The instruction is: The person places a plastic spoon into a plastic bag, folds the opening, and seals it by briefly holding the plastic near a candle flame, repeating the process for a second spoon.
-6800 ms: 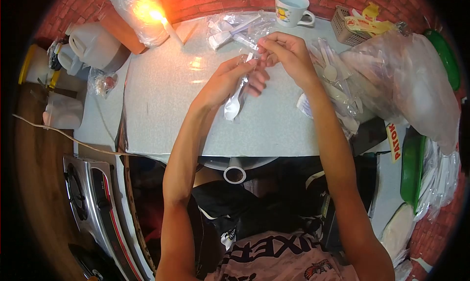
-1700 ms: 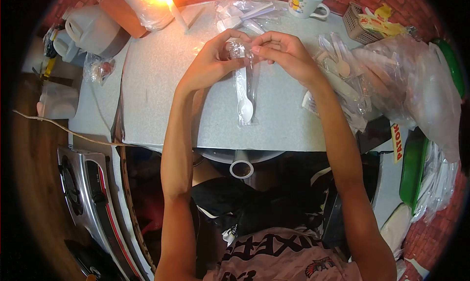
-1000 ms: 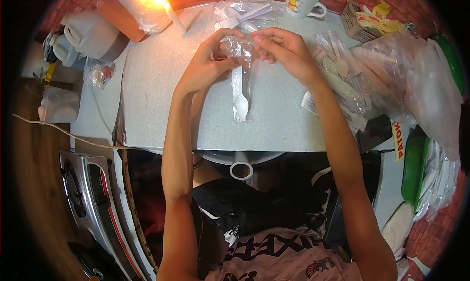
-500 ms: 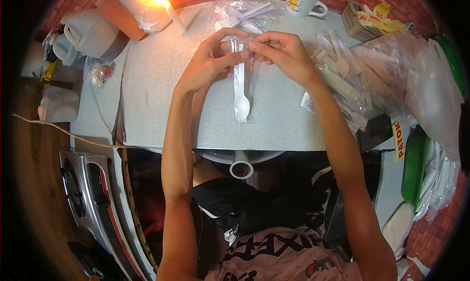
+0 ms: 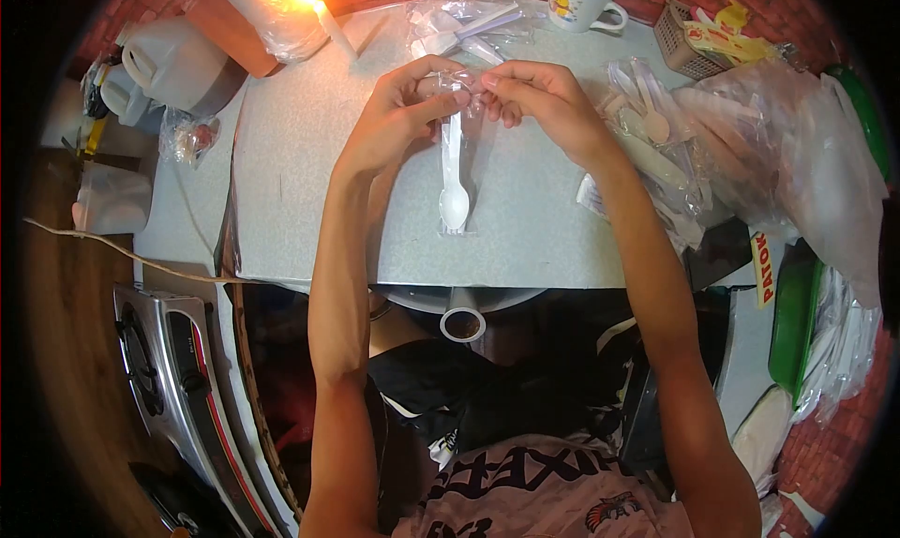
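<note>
A white plastic spoon (image 5: 454, 201) hangs bowl-down inside a clear plastic sleeve (image 5: 471, 177) over the table. My left hand (image 5: 410, 107) pinches the sleeve's upper end and the spoon's handle between thumb and fingers. On the other side, my right hand (image 5: 539, 99) is closed with thumb and forefinger on the sleeve's top edge. Just beyond my hands lies a clear bag of wrapped plastic utensils (image 5: 461, 34).
A lit candle (image 5: 336, 32) stands at the back left, near a plastic bag and jugs (image 5: 178, 65). A cup (image 5: 579, 4) and a small basket (image 5: 689, 46) sit at the back right. Bags of wrapped spoons (image 5: 656, 126) crowd the right side. A gas stove (image 5: 178, 379) is at lower left.
The spoon's bowl has swung slightly to the left within the sleeve. My hands stay in nearly the same place, still holding the sleeve's top.
</note>
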The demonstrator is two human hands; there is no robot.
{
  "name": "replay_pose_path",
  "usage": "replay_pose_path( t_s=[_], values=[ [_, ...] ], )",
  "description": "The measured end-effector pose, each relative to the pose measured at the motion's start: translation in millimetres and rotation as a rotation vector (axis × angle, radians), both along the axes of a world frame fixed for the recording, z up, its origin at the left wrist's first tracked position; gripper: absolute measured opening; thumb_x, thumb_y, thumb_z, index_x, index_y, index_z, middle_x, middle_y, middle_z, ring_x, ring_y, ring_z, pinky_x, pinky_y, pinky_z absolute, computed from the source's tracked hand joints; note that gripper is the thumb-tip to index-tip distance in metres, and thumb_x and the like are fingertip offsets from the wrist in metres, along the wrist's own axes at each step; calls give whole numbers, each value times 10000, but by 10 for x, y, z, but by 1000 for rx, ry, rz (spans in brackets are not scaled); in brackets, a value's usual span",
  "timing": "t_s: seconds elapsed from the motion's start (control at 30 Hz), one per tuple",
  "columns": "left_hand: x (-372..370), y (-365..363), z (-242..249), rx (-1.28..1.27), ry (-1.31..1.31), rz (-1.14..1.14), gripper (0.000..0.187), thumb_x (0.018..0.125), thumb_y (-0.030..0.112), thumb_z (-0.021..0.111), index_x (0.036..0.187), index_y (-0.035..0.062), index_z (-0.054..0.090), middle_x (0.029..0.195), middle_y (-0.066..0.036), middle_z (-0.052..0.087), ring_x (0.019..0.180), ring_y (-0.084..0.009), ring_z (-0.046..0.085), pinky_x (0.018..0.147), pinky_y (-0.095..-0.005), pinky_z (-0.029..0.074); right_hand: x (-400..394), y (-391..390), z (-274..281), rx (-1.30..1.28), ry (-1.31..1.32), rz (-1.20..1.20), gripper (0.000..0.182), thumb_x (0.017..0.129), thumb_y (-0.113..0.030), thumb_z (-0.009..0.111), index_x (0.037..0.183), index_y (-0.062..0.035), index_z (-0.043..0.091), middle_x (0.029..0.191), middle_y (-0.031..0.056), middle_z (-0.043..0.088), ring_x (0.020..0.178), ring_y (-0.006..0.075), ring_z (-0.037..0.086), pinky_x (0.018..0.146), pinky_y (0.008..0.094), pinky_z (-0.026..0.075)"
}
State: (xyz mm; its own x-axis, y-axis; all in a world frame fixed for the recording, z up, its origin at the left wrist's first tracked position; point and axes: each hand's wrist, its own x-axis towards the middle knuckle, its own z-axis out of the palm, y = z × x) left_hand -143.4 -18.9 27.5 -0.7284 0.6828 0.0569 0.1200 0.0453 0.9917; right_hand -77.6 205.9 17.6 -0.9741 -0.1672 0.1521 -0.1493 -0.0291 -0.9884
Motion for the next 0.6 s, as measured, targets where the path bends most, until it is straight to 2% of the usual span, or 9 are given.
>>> replay_pose_path(
  t_s=[0.13,0.27,0.37,0.43,0.57,0.6],
  values=[
    [2,6,-14,65,-15,-15,239,995,69,653,1230,26,636,1002,-42,744,882,-99,684,750,-264,524,-5,-13,-29,5,-12,-8,227,1031,-228,641,1092,-38,750,915,-5,723,771,42,590,665,212,475],
    [37,22,38,2,7,29,242,993,72,649,1231,36,636,987,-34,746,874,-99,685,743,-261,522,-8,-27,-29,66,30,-53,232,1028,-224,651,1095,-23,745,908,-1,725,766,53,596,675,220,484],
    [23,27,21,-31,-14,89,233,988,81,653,1218,48,645,964,-26,749,847,-98,688,719,-246,508,-34,-36,-84,85,98,-153,233,1009,-221,683,1088,-10,745,890,13,724,748,76,613,682,236,503],
    [12,33,12,-20,-15,126,217,983,100,666,1196,60,657,942,-17,750,801,-87,686,681,-230,488,-71,-9,-133,239,171,-338,220,984,-207,716,1070,-8,748,878,44,732,718,101,629,676,257,518],
    [23,53,9,-21,-37,173,200,979,102,669,1175,63,666,932,-12,750,761,-77,680,651,-217,471,-12,-112,-73,283,196,-446,191,950,-190,746,1038,-21,760,893,68,743,708,113,646,661,270,524],
    [13,55,-14,-1,-30,168,200,980,100,665,1176,62,666,930,-9,748,754,-72,677,646,-214,469,-10,-137,-84,300,286,-444,181,933,-176,757,1029,-23,766,899,72,745,711,119,653,660,270,527]
  ],
)
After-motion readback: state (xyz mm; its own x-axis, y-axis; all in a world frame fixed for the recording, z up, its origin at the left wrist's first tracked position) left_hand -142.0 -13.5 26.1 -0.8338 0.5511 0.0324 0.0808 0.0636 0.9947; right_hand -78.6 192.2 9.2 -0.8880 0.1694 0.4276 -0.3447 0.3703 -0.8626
